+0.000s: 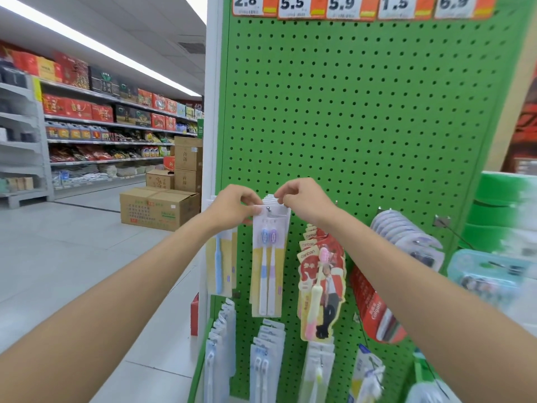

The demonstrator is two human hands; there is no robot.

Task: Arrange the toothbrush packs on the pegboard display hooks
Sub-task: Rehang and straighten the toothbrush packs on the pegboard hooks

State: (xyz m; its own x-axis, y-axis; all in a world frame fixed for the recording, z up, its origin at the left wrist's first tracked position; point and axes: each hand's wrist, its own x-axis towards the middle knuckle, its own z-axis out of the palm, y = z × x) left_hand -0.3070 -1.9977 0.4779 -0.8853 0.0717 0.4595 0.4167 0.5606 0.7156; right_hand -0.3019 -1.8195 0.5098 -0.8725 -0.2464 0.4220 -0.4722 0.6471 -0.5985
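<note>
A supermarket aisle runs off to the left, with stocked shelves (101, 141) and cardboard boxes (157, 207) on the floor. Straight ahead stands a green pegboard (363, 112) with price tags (343, 7) along its top.

Both hands are up at one hook (268, 210) in the board's lower half. A toothbrush pack (270, 257) holding two brushes hangs there at the front of a small stack, and the hook's tip shows through its hang hole. The left hand (235, 207) pinches the pack's upper left corner. The right hand (302, 199) pinches the top edge of the stack on the right side.

The front pack sits close to the hook's tip, so it is probably not pushed home yet. If either hand lets go early or pulls outward, the pack could slide off and drop. An uneven tug from the two corners could twist the card and tear the hang hole. Pushing back hard could crumple the packs behind.

The right forearm passes just above the red-backed packs (322, 280) on the neighbouring hook, and a careless pull back could knock them. More packs (267, 359) hang directly below, where a falling one might catch.
</note>
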